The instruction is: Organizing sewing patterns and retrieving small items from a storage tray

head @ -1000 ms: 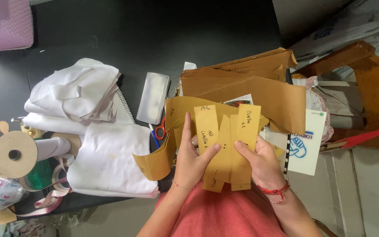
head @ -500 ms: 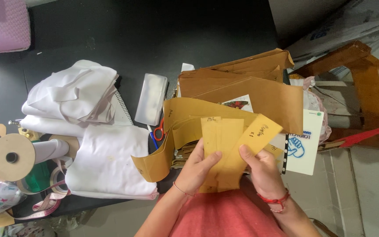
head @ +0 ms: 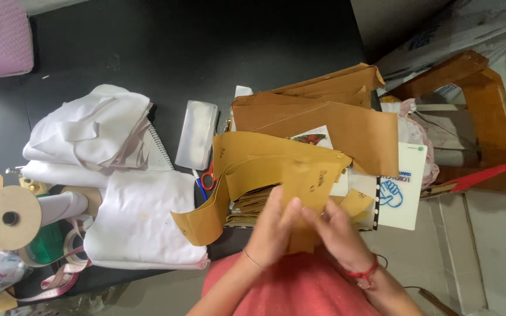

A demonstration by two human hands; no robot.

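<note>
Both hands meet at the lower middle of the head view, over a bundle of yellow-brown paper pattern pieces (head: 306, 181). My left hand (head: 273, 231) grips the lower left of the bundle, fingers curled on it. The fingers of my right hand (head: 338, 231), which has a red thread on its wrist, pinch the bundle's lower right. Handwriting marks some pieces. A long curved brown strip (head: 203, 219) hangs off to the left. Underneath lies a stack of more brown pattern paper (head: 323, 114) on the black table (head: 206, 52).
Folded white fabric (head: 142, 219) and a second white pile (head: 92, 126) lie left. A cardboard spool (head: 10, 217), tape rolls, red-handled scissors (head: 208, 175), a clear case (head: 196, 134), a white card with a blue drawing (head: 402, 187), a brown wooden frame (head: 487, 111) on the floor at right.
The fanned-out narrow paper pieces have been gathered into one bundle. Both hands have slid lower and closer together on it.
</note>
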